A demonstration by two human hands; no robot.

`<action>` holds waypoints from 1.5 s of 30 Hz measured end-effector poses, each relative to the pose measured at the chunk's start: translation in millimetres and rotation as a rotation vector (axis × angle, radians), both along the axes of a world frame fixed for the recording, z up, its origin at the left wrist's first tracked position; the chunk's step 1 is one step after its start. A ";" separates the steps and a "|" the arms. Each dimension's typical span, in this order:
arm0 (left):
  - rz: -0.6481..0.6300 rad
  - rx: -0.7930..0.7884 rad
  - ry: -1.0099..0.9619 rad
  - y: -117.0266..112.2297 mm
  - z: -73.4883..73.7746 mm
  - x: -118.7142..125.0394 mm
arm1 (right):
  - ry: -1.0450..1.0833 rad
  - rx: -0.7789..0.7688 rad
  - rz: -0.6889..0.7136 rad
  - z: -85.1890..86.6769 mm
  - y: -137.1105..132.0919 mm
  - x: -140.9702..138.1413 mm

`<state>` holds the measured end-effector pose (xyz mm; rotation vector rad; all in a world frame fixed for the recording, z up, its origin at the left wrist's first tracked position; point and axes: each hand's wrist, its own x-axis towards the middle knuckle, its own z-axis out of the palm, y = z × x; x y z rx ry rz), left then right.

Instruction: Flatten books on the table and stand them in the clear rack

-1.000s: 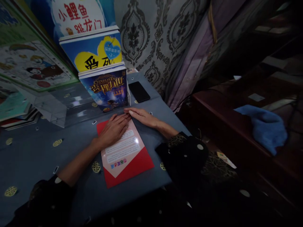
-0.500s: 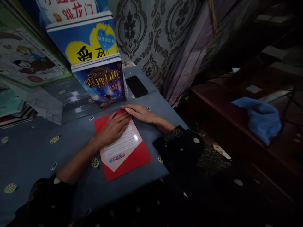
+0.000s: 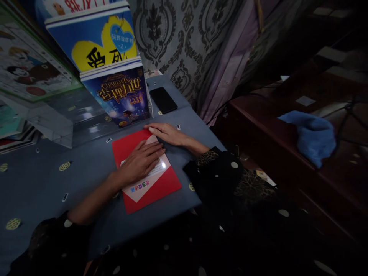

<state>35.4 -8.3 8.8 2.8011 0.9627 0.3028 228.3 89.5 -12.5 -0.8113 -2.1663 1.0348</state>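
A red booklet (image 3: 161, 186) with a pale text panel lies flat on the blue-grey tablecloth (image 3: 43, 180). My left hand (image 3: 142, 161) rests palm down on its middle, fingers stretched out and flat. My right hand (image 3: 165, 133) lies flat at the booklet's far right corner, fingers extended toward the standing dark-blue book (image 3: 120, 97) just beyond. Neither hand grips anything.
A yellow-and-blue book (image 3: 100, 40) stands behind the dark-blue one in a clear stand (image 3: 57, 126). A black phone (image 3: 163, 99) lies by the patterned curtain (image 3: 184, 46). Stacked books (image 3: 14, 130) sit at left. A blue cloth (image 3: 312, 136) lies on dark wooden furniture at right.
My left hand has slid back toward me along the booklet, uncovering its red far part. My right hand stays at the far corner. The view has shifted slightly.
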 end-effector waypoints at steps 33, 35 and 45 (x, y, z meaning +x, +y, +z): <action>-0.013 0.172 0.208 -32.1 -6.6 18.8 | 0.040 0.035 -0.015 -1.8 1.2 0.9; -0.011 0.170 0.207 -28.8 -6.7 18.7 | 0.036 0.044 -0.011 -1.6 1.2 1.3; -0.008 0.129 0.216 -26.1 -5.0 17.8 | -0.022 0.091 0.015 -3.5 -0.4 0.6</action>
